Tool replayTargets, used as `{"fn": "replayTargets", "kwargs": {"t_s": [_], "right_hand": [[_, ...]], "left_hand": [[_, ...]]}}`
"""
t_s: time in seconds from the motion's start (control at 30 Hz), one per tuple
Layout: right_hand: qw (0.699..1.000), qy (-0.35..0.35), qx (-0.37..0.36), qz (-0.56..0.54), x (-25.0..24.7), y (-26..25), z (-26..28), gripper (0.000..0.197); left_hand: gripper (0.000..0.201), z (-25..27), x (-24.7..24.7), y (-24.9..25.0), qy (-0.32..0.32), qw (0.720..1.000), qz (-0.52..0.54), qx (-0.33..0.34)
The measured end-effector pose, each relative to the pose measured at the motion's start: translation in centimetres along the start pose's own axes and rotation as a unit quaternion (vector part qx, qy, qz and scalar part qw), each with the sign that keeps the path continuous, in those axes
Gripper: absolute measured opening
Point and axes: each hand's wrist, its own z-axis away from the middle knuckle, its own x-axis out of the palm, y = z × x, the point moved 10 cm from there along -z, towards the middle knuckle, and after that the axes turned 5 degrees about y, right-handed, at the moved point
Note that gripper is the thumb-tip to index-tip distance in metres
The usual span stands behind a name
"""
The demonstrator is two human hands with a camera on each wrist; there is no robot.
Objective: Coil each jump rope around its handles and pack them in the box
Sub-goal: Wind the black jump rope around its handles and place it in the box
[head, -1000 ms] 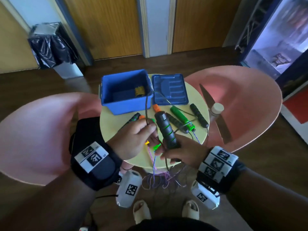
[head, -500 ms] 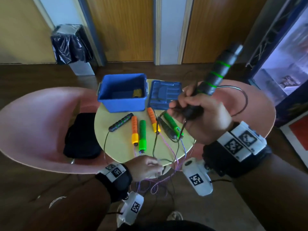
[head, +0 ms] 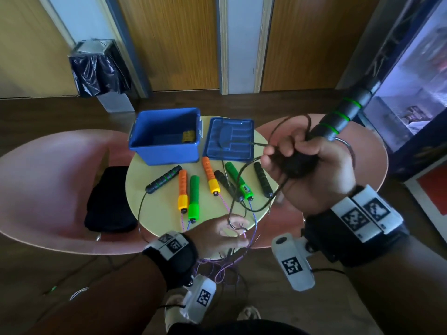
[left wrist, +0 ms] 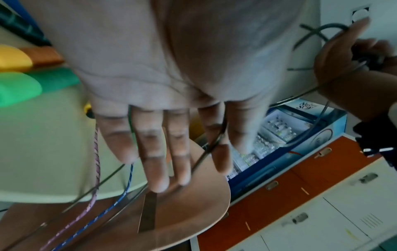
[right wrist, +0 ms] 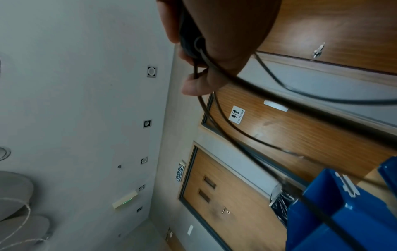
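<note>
My right hand [head: 295, 165] is raised over the table's right side and grips a black handle with green rings [head: 343, 114], with loops of its black cord [head: 244, 172] bunched in the fist [right wrist: 204, 56]. The cord runs down to my left hand [head: 232, 232] at the table's front edge. There the fingers [left wrist: 154, 152] lie straight and the cord passes between them. The twin handle [head: 163, 180] lies on the round table [head: 157, 213]. Orange [head: 183, 191], green [head: 193, 198] and black [head: 263, 180] handles lie beside it. The blue box [head: 164, 151] stands open at the back.
The blue lid [head: 231, 141] lies right of the box. Purple and blue cords [head: 225, 264] hang off the front edge in a tangle. Pink chairs [head: 48, 189] flank the table, the left one holding a black bag [head: 108, 201]. A bin [head: 99, 71] stands by the wall.
My right hand has lifted the black handle from the table's front up to the right. My left hand has dropped to the front edge and its fingers have straightened along the cord.
</note>
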Motion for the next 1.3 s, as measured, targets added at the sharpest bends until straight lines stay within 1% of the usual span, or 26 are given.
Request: {"fn": "replayTargets", "kwargs": {"t_s": [0.03,0.07,0.1,0.17,0.23,0.3,0.33,0.4,0.43,0.47,0.5,0.57,0.63,0.7,0.77,0.83,0.9,0.97,1.03,1.07,1.1,1.13,1.17,1.23,1.27,1.3], "right_hand": [[1.0,-0.004,-0.007,-0.001,0.1,-0.6,0.1,0.043],[1.0,-0.005,-0.015,0.004,0.0,-1.2,0.2,0.042],[1.0,-0.003,-0.024,0.016,-0.1,-2.0,0.5,0.041],[0.997,0.018,-0.04,0.059,-1.4,-3.7,1.0,0.036],[0.989,0.073,-0.047,0.116,-4.1,-4.9,1.8,0.024],[0.974,0.124,-0.054,0.184,-7.3,-5.2,2.9,0.017],[0.961,0.138,-0.058,0.235,-8.4,-5.0,3.5,0.016],[0.91,0.168,-0.042,0.377,-11.0,-3.7,4.7,0.01],[0.88,0.182,-0.021,0.439,-12.1,-2.9,5.1,0.009],[0.855,0.189,0.005,0.483,-13.3,-1.8,5.5,0.013],[0.843,0.186,0.035,0.504,-14.2,-0.6,5.6,0.013],[0.847,0.163,0.082,0.5,-14.3,1.6,5.7,0.007],[0.86,0.128,0.121,0.48,-13.5,3.3,5.6,0.015],[0.883,0.093,0.14,0.438,-11.9,4.1,5.4,0.022],[0.9,0.07,0.13,0.41,-10.5,3.6,5.0,0.025],[0.907,0.081,0.093,0.402,-10.3,2.0,4.5,0.025],[0.925,0.103,0.087,0.354,-10.6,0.8,4.5,0.023],[0.953,0.102,0.075,0.275,-10.5,-0.1,4.6,0.024],[0.978,0.096,0.049,0.179,-9.7,-0.9,4.6,0.032],[0.986,0.089,0.04,0.134,-9.3,-1.2,4.4,0.04],[0.991,0.081,0.039,0.097,-8.7,-1.4,4.3,0.048],[0.994,0.071,0.043,0.068,-8.2,-1.6,4.1,0.051],[0.996,0.058,0.051,0.046,-7.5,-1.7,3.9,0.05],[0.998,0.031,0.058,0.022,-6.0,-2.0,3.6,0.042],[0.998,0.017,0.055,0.016,-5.2,-2.2,3.5,0.039],[0.999,0.008,0.047,0.013,-4.3,-2.5,3.4,0.037]], "left_hand": [[0.023,-0.7,1.2,0.7,-0.015,1.0,-0.018,0.017],[0.016,-1.1,2.0,1.2,-0.027,0.999,-0.028,0.024],[0.017,-1.4,2.4,1.2,-0.029,0.999,-0.023,0.02],[0.02,-2.1,1.6,-0.4,0.002,1.0,0.004,-0.011],[0.025,-2.4,-0.3,-2.1,0.055,0.997,0.025,-0.039],[0.032,-2.2,-2.0,-2.7,0.098,0.992,0.056,-0.064],[0.03,-2.1,-2.5,-2.4,0.106,0.989,0.073,-0.069],[0.027,-1.8,-2.9,-0.3,0.098,0.989,0.103,-0.047],[0.028,-1.6,-2.9,1.2,0.089,0.989,0.117,-0.028],[0.029,-1.3,-2.9,2.9,0.08,0.989,0.126,-0.004],[0.029,-1.0,-2.8,4.7,0.072,0.988,0.135,0.022],[0.029,-0.7,-2.9,7.9,0.071,0.983,0.156,0.071],[0.026,-0.7,-3.5,10.4,0.088,0.974,0.174,0.113],[0.027,-0.8,-4.5,12.2,0.111,0.967,0.175,0.147],[0.029,-0.6,-5.3,13.1,0.112,0.963,0.185,0.16],[0.029,-0.1,-5.6,13.7,0.095,0.966,0.169,0.173],[0.024,0.4,-5.3,13.6,0.074,0.971,0.135,0.182],[0.023,0.2,-5.0,12.4,0.074,0.974,0.142,0.162],[0.026,-0.7,-4.9,10.0,0.102,0.977,0.154,0.109],[0.029,-1.3,-4.6,8.8,0.114,0.981,0.132,0.081],[0.031,-1.9,-4.0,7.6,0.114,0.988,0.083,0.057],[0.031,-2.6,-2.9,6.6,0.096,0.994,0.036,0.038],[0.034,-3.1,-1.6,5.9,0.071,0.997,0.004,0.025],[0.052,-4.1,1.0,5.2,0.026,0.999,-0.009,0.027],[0.052,-4.5,2.3,5.0,0.001,1.0,-0.017,0.026],[0.045,-4.8,3.6,4.9,-0.026,0.999,-0.039,0.025]]}}
